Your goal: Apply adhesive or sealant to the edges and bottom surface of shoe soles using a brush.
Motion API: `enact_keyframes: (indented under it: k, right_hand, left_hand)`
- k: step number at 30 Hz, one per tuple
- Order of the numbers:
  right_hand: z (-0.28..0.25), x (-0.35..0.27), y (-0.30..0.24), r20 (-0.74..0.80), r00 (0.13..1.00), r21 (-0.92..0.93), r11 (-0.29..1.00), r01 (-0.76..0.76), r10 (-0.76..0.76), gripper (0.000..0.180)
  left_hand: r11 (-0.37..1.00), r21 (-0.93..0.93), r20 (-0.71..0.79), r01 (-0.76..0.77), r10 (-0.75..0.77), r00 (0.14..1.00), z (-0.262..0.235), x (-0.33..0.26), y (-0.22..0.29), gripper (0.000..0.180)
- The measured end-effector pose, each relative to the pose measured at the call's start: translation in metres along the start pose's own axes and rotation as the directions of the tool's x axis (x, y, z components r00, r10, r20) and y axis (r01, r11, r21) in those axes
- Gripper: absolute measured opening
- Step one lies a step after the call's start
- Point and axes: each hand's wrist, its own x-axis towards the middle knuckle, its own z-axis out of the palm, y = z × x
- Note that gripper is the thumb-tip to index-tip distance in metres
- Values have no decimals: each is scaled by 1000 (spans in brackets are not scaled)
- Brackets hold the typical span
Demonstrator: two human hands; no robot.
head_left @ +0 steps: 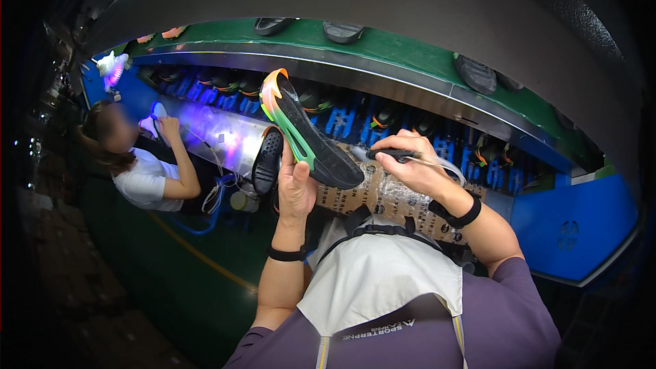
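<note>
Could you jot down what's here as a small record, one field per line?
Left hand: holds a black, green and orange shoe sole
Right hand: grips a dark-handled brush
Below the hands: brown cardboard under clear film
Farther off: black soles on a green belt
At left: a co-worker holding a pale object

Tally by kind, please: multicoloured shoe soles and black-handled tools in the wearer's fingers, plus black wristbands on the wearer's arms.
Orange, green and black shoe sole: 1
Black-handled, pale-tipped tool: 1
Black wristbands: 2
Total: 4
</note>
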Motion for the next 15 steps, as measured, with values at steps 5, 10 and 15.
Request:
enact_keyframes:
  k: [5, 10, 15]
  right_hand:
    - [5, -6, 1, 103, 991, 25, 996, -84, 82, 22]
    - [11, -19, 11, -12, 978, 160, 966, -205, 210, 21]
    - [6, -37, 36, -102, 948, 182, 943, -280, 301, 22]
  left_hand:
    - [1000, -17, 1, 19, -19, 1000, -11, -4, -6, 85]
    - [890, -398, -62, 224, -269, 961, -29, -21, -13, 63]
    - [855, -437, -45, 277, -329, 943, -45, -17, 8, 71]
